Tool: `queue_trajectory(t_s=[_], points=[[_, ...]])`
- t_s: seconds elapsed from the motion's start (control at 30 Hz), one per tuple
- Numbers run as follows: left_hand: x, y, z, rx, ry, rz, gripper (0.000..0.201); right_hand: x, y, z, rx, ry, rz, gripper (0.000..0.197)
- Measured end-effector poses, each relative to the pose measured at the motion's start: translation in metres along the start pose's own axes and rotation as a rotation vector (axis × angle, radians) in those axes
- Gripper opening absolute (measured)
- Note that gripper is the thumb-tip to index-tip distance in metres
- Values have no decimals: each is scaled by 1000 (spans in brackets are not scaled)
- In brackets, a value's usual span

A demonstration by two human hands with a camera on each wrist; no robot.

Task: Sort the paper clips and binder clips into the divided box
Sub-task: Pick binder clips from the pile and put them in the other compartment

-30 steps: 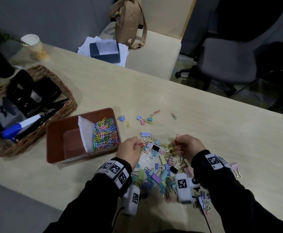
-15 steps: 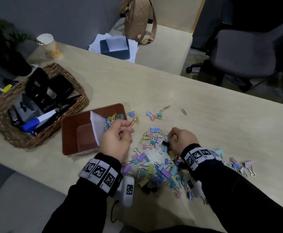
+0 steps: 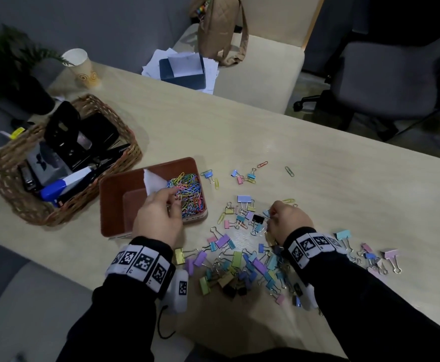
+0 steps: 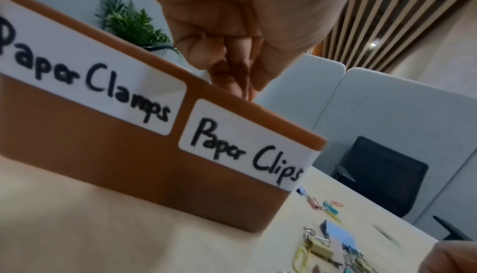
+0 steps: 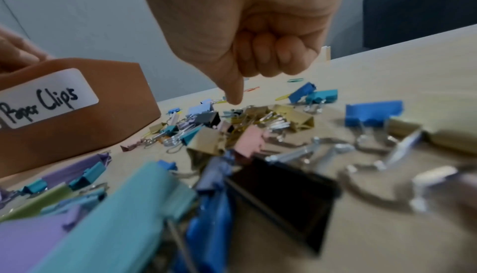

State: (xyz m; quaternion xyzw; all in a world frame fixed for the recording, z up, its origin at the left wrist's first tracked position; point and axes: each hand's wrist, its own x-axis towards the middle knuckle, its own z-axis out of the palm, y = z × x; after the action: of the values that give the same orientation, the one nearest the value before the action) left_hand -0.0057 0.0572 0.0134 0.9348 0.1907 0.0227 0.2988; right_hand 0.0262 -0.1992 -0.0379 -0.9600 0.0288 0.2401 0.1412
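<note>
The brown divided box (image 3: 114,205) sits on the pale table (image 3: 318,178), left of the scatter; its right compartment holds a heap of coloured paper clips (image 3: 187,189), its left one shows only a bare floor; on its near wall two white labels read "Paper Clamps" (image 4: 85,77) and "Paper Clips" (image 4: 245,150). The left hand (image 3: 159,218) hangs over the paper-clip compartment, fingertips (image 4: 240,77) bunched together and pointing down past the rim; whether they pinch a clip I cannot tell. The right hand (image 3: 289,220) is low over the far part of the binder clips (image 3: 239,265), which spread near and right of the box; its fingers are curled in, thumb pointing down to the pile, and whether it holds anything I cannot tell. A few loose clips lie farther off; a wicker basket (image 3: 12,205) of office things stands left of the box; a paper cup (image 3: 80,69) stands at the far left.
</note>
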Motion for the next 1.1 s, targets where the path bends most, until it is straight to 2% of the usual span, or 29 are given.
queue_trajectory(t_s=[0.1, 0.13, 0.23, 0.3, 0.4, 0.47, 0.53, 0.6, 0.83, 0.9, 0.97, 1.03, 1.1], points=[[-9, 17, 5, -46, 56, 157, 20, -1, -1, 4, -19, -33, 8, 14], [-14, 23, 9, -71, 37, 208, 18, -1, -3, 5, -34, -43, 2, 14], [-30, 39, 27, -121, -141, 326, 10, -1, -7, 5, -96, -67, -40, 15], [-40, 49, 39, -72, -332, 327, 12, -4, -8, 1, -66, -70, -47, 14], [-49, 57, 61, -153, -532, 117, 26, -14, -11, -5, 194, -26, -75, 8], [-51, 60, 72, -404, -567, -95, 35, -22, -16, -10, 441, -11, -98, 6], [-51, 64, 77, -715, -607, -299, 33, -30, -23, -15, 600, -21, -120, 9], [-49, 69, 75, -861, -643, -363, 25, -36, -31, -19, 597, -19, -160, 12], [-46, 62, 65, -1018, -620, -439, 15, -54, -50, -30, 492, -108, -231, 45], [-46, 57, 64, -982, -609, -430, 17, -52, -47, -32, 550, -81, -205, 37], [-44, 51, 59, -886, -572, -406, 20, -41, -34, -34, 608, 25, -124, 19], [-38, 47, 48, -779, -508, -323, 24, -20, -14, -37, 521, 136, -33, 11], [-29, 45, 29, -654, -381, -205, 27, 1, 5, -40, 322, 179, 5, 14]])
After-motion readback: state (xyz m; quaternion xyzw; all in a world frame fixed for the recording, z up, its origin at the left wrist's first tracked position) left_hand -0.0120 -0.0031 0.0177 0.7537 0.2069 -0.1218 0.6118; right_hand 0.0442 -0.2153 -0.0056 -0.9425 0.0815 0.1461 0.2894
